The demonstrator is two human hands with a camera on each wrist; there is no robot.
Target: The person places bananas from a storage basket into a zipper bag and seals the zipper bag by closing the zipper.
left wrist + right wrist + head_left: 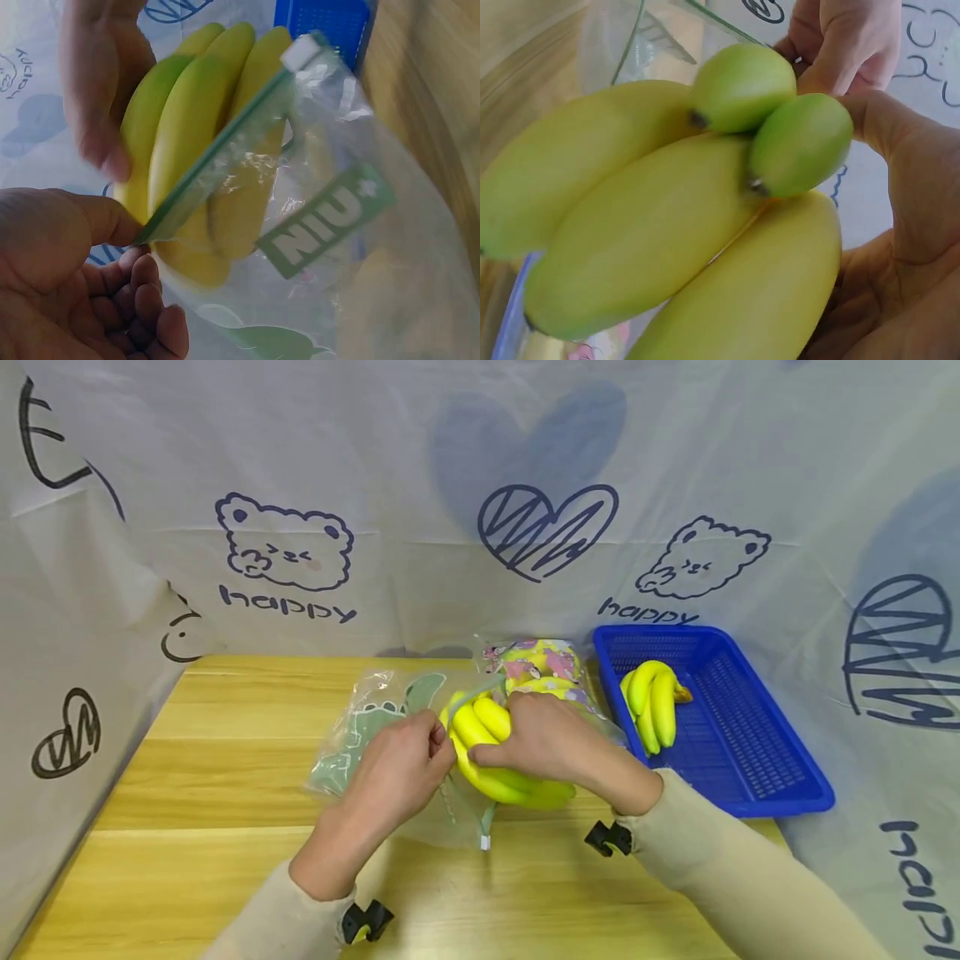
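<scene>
My left hand (401, 768) pinches the green zip edge of a clear zip bag (322, 225) between thumb and fingers. The bag has a green dinosaur print, and a white slider (300, 51) sits at the far end of its zip. In my right hand (551, 739) is a bunch of bananas (645, 232), gripped from above with the thumb along one side. One end of the bunch lies at the bag's mouth, partly behind the clear plastic in the left wrist view. The right fingers are largely hidden behind the fruit.
To the right stands a blue plastic basket (813, 797) with another banana bunch (658, 702) inside. A filled clear bag with pink and purple print (543, 660) lies behind my right hand on the wooden table (225, 718). A printed cloth (420, 585) hangs behind.
</scene>
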